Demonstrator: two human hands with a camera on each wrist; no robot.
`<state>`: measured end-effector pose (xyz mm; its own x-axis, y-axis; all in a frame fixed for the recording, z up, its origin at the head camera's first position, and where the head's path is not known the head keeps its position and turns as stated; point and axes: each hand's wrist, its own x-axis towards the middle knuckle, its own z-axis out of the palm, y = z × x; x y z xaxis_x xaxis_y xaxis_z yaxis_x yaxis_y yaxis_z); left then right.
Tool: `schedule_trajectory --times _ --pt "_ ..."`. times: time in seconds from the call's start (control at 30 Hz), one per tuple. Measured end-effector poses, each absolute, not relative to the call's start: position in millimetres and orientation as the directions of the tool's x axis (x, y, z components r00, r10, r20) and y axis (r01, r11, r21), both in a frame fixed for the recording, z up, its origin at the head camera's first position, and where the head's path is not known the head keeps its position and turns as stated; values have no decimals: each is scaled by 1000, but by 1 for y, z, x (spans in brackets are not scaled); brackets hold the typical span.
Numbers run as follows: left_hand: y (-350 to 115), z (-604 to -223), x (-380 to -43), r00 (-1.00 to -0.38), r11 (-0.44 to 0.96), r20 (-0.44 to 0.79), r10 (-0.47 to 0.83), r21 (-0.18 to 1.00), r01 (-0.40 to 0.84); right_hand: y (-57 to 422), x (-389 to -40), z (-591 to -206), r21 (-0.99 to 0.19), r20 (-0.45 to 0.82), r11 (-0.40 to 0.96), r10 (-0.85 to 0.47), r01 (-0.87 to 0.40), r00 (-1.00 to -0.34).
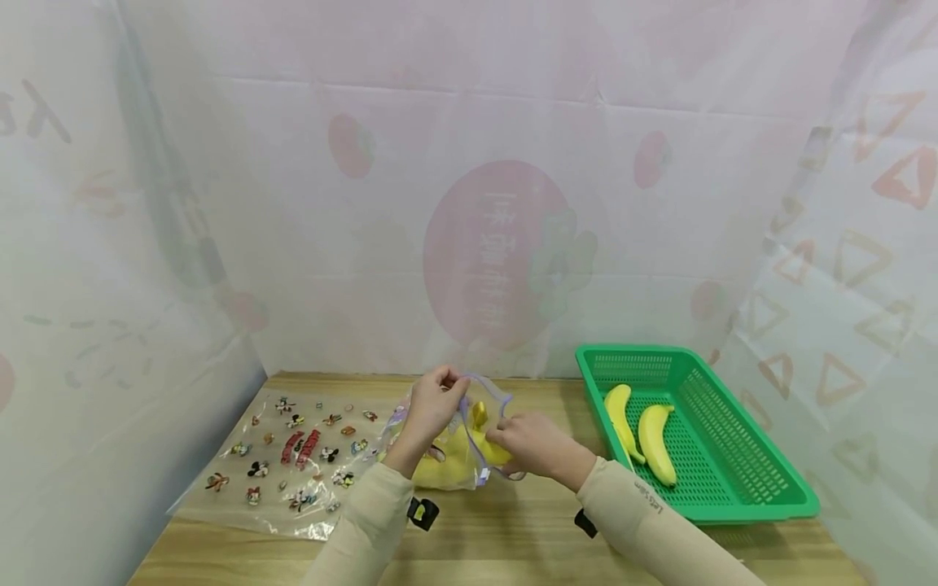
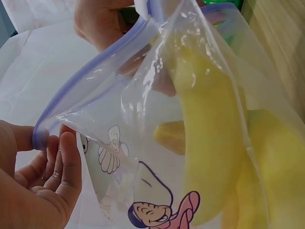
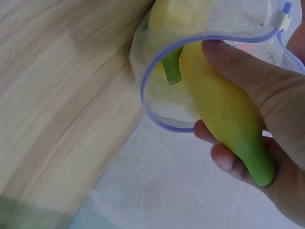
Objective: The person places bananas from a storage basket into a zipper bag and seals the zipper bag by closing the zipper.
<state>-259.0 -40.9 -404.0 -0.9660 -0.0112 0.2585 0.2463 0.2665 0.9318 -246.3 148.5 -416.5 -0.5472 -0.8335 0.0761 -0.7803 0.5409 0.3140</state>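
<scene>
My left hand [image 1: 434, 404] pinches the purple zip edge of a clear plastic zip bag [image 2: 86, 81], holding its mouth apart. Cartoon figures are printed on the bag, and a white slider [image 3: 282, 22] sits on the zip. In my right hand [image 1: 541, 443] is a yellow banana [image 3: 221, 107], gripped near its green stem end, with its far end inside the bag's mouth. Other bananas [image 2: 281, 152] lie in the bag; a green stem [image 3: 172, 70] of one shows through the opening. The right palm is partly hidden behind the held banana.
At the right stands a green plastic basket [image 1: 755, 456] with two bananas [image 1: 655, 443] in it. A flat clear sheet [image 1: 274, 505] printed with cartoon figures lies on the left of the wooden table [image 1: 506, 537]. Printed cloth [image 1: 381, 244] hangs behind and on both sides.
</scene>
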Motion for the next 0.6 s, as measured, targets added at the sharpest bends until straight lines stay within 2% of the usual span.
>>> schedule_trajectory --times 0.13,0.23,0.5,0.6 --pt "-41 -403 -259 -970 267 244 -16 936 231 151 -247 -412 131 28 570 -820 -811 -572" --pt "-41 -403 -260 -973 259 230 -19 941 218 153 -247 -407 51 12 566 -824 -823 -566" --pt "-41 -405 -260 -972 271 236 -2 935 227 152 -244 -414 148 63 512 -859 -846 -509" --pt "-41 -405 -260 -972 269 234 1 936 225 152 -245 -414 74 70 507 -862 -859 -502"
